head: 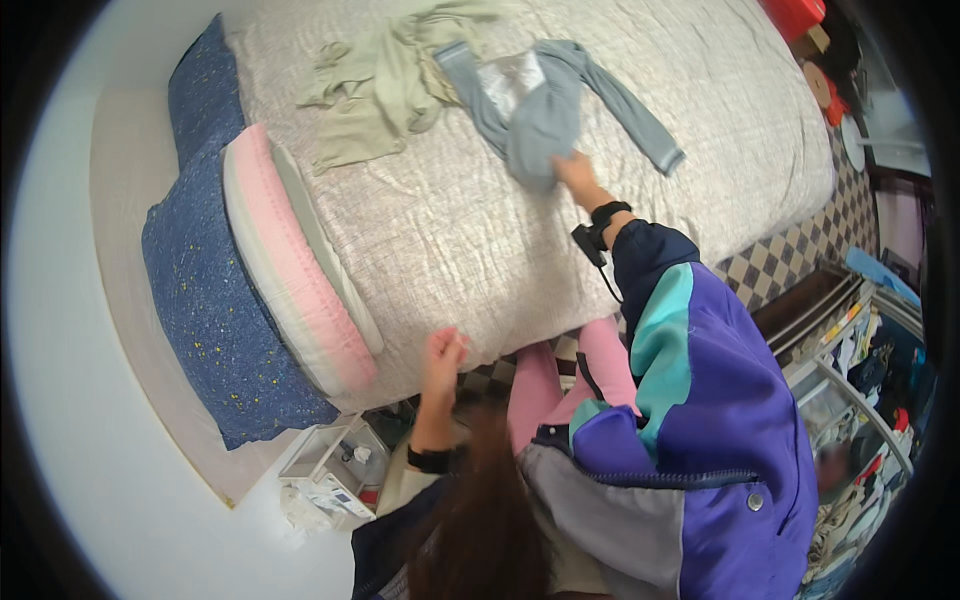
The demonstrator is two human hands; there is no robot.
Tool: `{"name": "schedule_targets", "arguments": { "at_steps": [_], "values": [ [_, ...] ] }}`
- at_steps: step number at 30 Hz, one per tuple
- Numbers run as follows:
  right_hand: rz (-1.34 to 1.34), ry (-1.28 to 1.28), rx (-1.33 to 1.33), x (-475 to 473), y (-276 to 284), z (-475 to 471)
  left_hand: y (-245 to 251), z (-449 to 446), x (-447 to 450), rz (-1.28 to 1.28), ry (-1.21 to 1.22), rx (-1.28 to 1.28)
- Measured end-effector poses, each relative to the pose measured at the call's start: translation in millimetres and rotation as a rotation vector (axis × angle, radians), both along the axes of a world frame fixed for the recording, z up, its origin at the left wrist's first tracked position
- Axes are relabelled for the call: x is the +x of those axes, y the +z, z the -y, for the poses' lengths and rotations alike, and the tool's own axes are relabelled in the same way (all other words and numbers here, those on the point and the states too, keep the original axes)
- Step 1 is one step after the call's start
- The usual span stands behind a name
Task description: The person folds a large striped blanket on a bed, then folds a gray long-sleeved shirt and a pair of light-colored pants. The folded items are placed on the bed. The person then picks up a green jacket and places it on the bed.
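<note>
My right hand [576, 174] reaches over the bed and grips the lower edge of a grey long-sleeved top [541, 124], bunched in the middle with its sleeves spread to both sides. A pale green garment [382, 90] lies crumpled just left of it, touching the grey left-hand sleeve. My left hand [446, 346] is raised near the bed's front edge with its fingers curled in; it is somewhat blurred, and whether anything is in it cannot be told. Both garments rest on the light quilted bedspread [465, 255].
A folded pink and white bedding piece [296, 262] and blue speckled pillows [202, 300] line the bed's left end. A white storage cart [337, 465] stands at lower left. Open shelving with clothes [862, 420] is at right, beside the checkered floor [780, 259].
</note>
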State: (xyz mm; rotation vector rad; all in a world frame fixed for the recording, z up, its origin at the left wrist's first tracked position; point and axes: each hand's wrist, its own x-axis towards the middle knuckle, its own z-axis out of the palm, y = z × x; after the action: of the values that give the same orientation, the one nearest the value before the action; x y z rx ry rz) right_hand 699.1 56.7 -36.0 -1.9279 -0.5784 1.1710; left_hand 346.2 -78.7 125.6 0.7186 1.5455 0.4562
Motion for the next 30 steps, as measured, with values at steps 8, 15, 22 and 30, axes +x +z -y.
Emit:
{"name": "schedule_targets", "arguments": {
  "at_steps": [8, 15, 22, 30],
  "values": [
    [-0.087, 0.700, 0.381, 19, 246, 171, 43, -128, 165, 0.363, 0.025, -0.042],
    [-0.192, 0.527, -0.059, 103, 339, 269, 100, -78, 296, 0.839, -0.051, -0.257],
    [0.311, 0.709, -0.213, 79, 361, 335, 277, -87, 303, 0.925, -0.584, 0.535],
    [1.009, 0.344, 0.730, 131, 403, 278, 355, 10, 233, 0.855, -1.092, 0.680]
  ]
}}
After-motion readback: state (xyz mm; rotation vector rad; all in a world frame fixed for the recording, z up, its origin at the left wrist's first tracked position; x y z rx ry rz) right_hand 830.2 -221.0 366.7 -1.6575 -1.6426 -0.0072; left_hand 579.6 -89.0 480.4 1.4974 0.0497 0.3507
